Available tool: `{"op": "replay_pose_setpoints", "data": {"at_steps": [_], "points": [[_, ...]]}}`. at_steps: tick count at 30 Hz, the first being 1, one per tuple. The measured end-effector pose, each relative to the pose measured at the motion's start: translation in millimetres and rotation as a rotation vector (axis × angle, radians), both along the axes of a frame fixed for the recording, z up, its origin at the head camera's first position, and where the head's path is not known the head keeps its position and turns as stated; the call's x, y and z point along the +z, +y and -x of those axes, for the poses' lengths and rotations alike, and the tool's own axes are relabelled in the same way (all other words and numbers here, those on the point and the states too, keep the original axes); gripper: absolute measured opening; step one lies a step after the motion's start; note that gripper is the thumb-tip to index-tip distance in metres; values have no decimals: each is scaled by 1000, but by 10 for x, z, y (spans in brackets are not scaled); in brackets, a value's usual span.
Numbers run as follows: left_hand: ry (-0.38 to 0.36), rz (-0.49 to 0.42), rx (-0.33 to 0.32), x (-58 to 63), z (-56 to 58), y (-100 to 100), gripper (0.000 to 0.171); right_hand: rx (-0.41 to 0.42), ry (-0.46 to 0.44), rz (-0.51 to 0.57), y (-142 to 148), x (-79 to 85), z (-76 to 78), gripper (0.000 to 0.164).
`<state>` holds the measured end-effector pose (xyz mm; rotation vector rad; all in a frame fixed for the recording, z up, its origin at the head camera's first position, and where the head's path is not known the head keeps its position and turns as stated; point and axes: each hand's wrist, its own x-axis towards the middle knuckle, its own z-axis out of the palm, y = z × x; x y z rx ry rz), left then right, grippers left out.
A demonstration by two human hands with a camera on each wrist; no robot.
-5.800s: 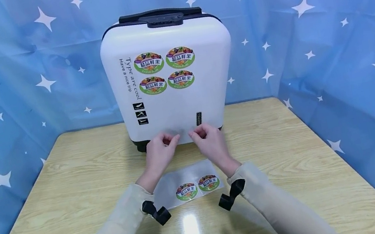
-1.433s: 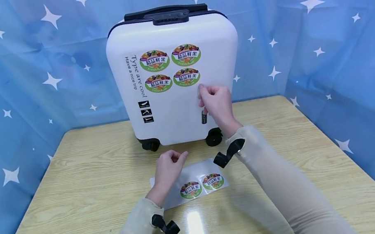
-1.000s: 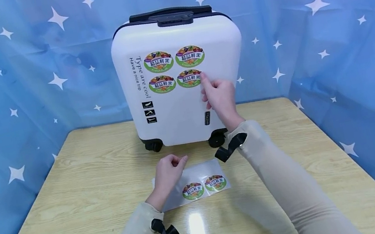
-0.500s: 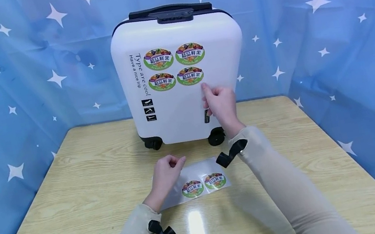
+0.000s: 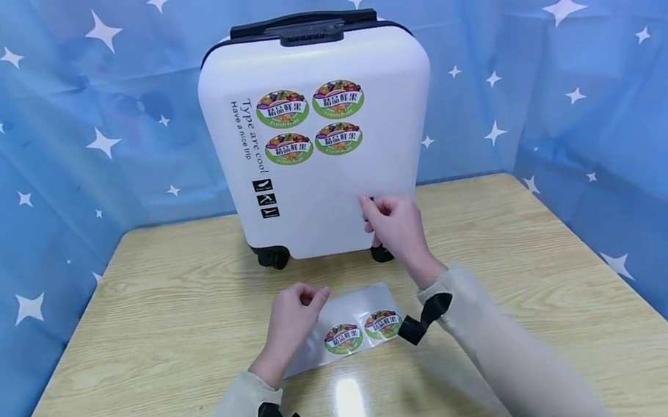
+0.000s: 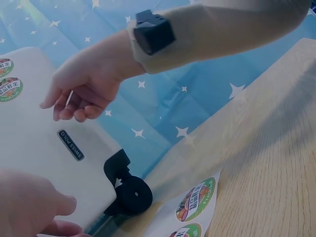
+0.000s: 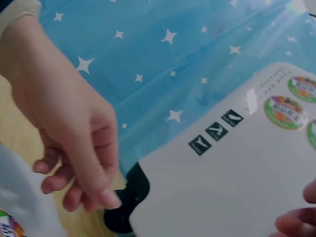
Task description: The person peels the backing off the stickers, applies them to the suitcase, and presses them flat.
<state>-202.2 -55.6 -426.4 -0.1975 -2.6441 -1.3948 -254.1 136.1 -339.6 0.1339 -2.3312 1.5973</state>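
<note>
A white suitcase (image 5: 320, 203) stands upright at the back of the table, with several oval fruit stickers (image 5: 283, 109) in two rows on its front. My right hand (image 5: 399, 227) is at the suitcase's lower right, forefinger extended and the other fingers loosely bent; the left wrist view shows nothing in it, above a small SWISS POLO label (image 6: 71, 145). My left hand (image 5: 291, 318) hovers over the left part of the backing sheet (image 5: 370, 297), fingers loosely curled and holding nothing in the right wrist view. Two oval fruit stickers (image 5: 343, 339) are on that sheet.
The wooden table (image 5: 148, 331) bears the sheet in front of the suitcase. Black wheels (image 5: 273, 257) support the suitcase, and a black handle (image 5: 303, 18) tops it. A blue star-patterned curtain (image 5: 60, 175) surrounds the back and sides.
Both hands were together at the suitcase's lower edge earlier. The right hand rose to the lower right sticker, touched its edge, then came down. The left drew back over the sheet.
</note>
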Motion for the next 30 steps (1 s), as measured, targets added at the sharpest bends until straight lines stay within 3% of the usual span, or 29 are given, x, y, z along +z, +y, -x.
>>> {"op": "replay_pose_setpoints", "data": {"at_steps": [7,12,21,30], "points": [[-20,-9,-7,-10,-30,-18,23,33,-18,-9,-31,-147,-168,39],[-34,-8,-3,-24,-37,-31,22,54,-14,-95,-57,-292,-262,34],[-46,24,-20,-22,-102,-63,20,96,-90,-153,-100,-496,-443,31],[-111,97,-71,-26,-184,-119,22,138,-98,-368,-117,-700,-600,20]]}}
